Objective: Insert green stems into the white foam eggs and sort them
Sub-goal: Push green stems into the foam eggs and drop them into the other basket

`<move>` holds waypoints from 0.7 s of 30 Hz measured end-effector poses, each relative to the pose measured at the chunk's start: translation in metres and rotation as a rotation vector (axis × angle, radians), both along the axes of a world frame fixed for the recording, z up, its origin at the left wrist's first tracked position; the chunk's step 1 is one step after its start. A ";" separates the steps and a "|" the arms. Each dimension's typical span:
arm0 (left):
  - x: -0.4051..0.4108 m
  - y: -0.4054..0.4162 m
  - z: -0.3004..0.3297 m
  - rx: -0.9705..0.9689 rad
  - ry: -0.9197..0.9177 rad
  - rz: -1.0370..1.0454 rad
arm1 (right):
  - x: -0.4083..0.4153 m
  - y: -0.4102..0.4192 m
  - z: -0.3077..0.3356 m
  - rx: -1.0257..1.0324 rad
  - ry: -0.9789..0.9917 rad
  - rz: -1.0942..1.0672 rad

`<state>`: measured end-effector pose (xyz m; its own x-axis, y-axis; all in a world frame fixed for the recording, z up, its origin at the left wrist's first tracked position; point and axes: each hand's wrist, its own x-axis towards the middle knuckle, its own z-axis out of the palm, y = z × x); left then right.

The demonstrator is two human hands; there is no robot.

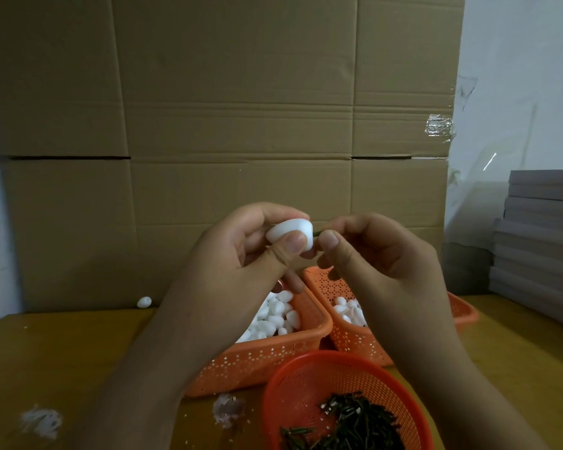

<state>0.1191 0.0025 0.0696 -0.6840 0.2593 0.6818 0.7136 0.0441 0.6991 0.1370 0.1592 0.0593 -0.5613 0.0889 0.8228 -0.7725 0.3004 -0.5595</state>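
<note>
My left hand [241, 254] grips a white foam egg [288, 230] between thumb and fingers, raised above the baskets. My right hand [371, 254] pinches a short green stem [317, 233] whose tip meets the flat end of that egg. Below my hands, a left orange basket [257, 358] holds several plain foam eggs [273, 315]. A right orange basket [348, 339] beside it also holds white eggs [346, 308], partly hidden by my right forearm. A round orange basket [293, 381] at the front holds several loose green stems [355, 423].
A large flattened cardboard sheet [225, 125] stands upright behind the baskets. One stray foam egg [144, 302] lies at its foot on the wooden table [62, 352]. Grey boards [540, 241] are stacked at the right. White scraps [41, 422] litter the near left table.
</note>
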 end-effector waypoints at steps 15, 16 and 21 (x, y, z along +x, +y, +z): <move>-0.004 -0.009 0.003 0.062 0.020 0.082 | -0.005 0.009 0.002 -0.209 -0.196 0.210; -0.004 -0.009 0.003 0.074 0.021 0.083 | -0.005 0.009 0.002 -0.236 -0.225 0.241; -0.004 -0.010 0.003 0.006 0.026 0.049 | -0.006 0.008 0.002 -0.241 -0.293 0.285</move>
